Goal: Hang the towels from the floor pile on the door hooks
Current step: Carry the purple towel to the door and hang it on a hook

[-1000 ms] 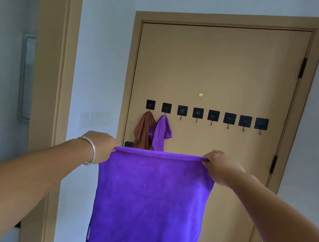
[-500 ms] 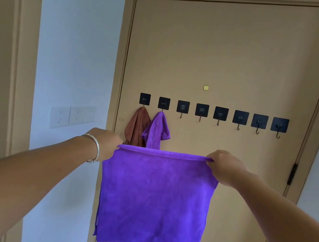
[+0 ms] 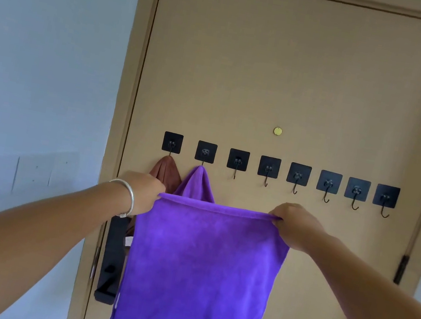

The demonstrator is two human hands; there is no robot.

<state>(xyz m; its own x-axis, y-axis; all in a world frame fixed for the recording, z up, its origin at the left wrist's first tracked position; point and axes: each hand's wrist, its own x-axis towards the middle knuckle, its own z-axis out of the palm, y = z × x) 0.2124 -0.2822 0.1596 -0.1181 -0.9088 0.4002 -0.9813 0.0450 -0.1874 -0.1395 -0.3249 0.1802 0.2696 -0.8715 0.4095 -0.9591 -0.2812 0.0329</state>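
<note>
1. A square purple microfibre towel [image 3: 200,275] hangs flat in front of the door, stretched by its top hem between two hands, its lower edge running out of view at the bottom.
2. The left hand [image 3: 141,192], with a silver bangle [image 3: 126,198] on its wrist, pinches the towel's top left corner; the right hand [image 3: 296,226] pinches the top right corner, fingers curled over the hem.
3. Behind the towel stands a tan wooden door [image 3: 302,77] carrying a row of eight black square adhesive hooks [image 3: 269,167].
4. A brown towel [image 3: 166,171] hangs from the far-left hook, and a second purple towel [image 3: 197,183] hangs from the next hook; the held towel covers their lower parts. The six hooks to the right are bare.
5. A small round brass peephole [image 3: 277,131] sits above the hooks.
6. A black door lock handle [image 3: 111,260] shows at the door's left edge, partly hidden by the held towel and left forearm.
7. White wall switches and a socket [image 3: 15,174] sit on the pale wall to the left.
8. No readable writing shows.
</note>
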